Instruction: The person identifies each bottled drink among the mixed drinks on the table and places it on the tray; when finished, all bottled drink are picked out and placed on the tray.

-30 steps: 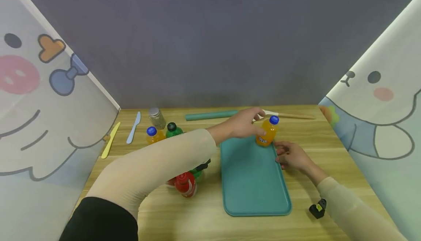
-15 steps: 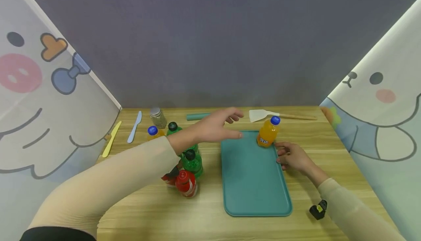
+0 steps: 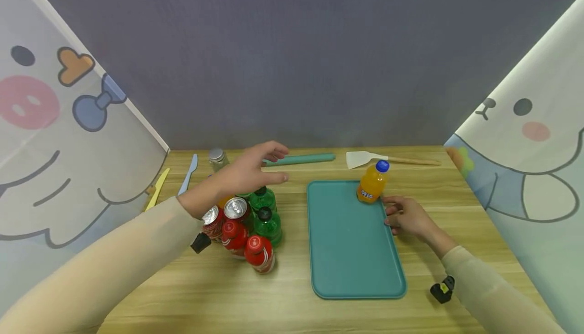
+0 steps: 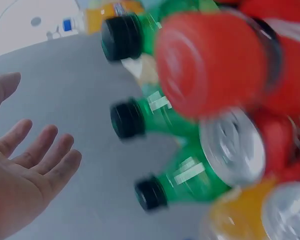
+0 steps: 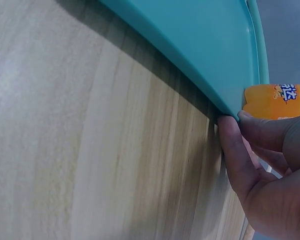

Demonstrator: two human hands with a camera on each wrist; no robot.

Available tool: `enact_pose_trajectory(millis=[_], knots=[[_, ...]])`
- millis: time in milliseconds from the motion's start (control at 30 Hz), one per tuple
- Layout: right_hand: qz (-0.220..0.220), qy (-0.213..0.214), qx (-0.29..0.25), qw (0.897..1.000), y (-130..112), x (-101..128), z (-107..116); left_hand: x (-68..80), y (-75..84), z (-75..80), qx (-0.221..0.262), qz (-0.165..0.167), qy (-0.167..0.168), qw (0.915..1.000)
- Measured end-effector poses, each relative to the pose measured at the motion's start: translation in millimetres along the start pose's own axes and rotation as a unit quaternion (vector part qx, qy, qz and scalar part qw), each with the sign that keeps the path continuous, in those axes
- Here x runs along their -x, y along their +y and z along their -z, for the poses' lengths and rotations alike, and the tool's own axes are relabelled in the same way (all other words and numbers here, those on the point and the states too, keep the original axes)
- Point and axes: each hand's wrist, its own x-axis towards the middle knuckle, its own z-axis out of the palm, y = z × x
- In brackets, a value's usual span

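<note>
Fetching step: the left hand [image 3: 246, 172], its grip open and empty, hovers over the clustered green plastic bottles [image 3: 264, 212] left of the teal plastic tray [image 3: 351, 253]. The right hand [image 3: 406, 217] pinches the tray's rim beside the orange soda bottle [image 3: 373, 182] standing in its far right corner. The next move likely calls for closing on one bottle's cap.

head view overlooks table [image 3: 292, 313], wrist views close

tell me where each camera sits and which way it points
Head: worn on the head, looks forward and down at the table; both forearms, left hand, right hand show.
Left wrist: faces the drinks; open left hand shows.
Right wrist: skims the tabletop toward the tray; fingers at its rim.
Head and right wrist share the orange bottle.
</note>
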Motion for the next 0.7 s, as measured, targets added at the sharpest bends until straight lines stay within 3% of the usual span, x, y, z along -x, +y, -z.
enact_pose_trajectory(millis=[267,533,700], knots=[[-0.006,-0.001,-0.002,1.0,1,-1,2,25.2,-31.2,27.8,-0.048,0.037,0.038,0.9974],[-0.004,-0.002,0.002,1.0,1,-1,2,48.6,-61.9,42.4,-0.09,0.066,0.061,0.9919],[-0.005,0.001,0.001,1.0,3,-3,1,60.6,-83.0,48.6,-0.083,0.092,0.06,0.9904]])
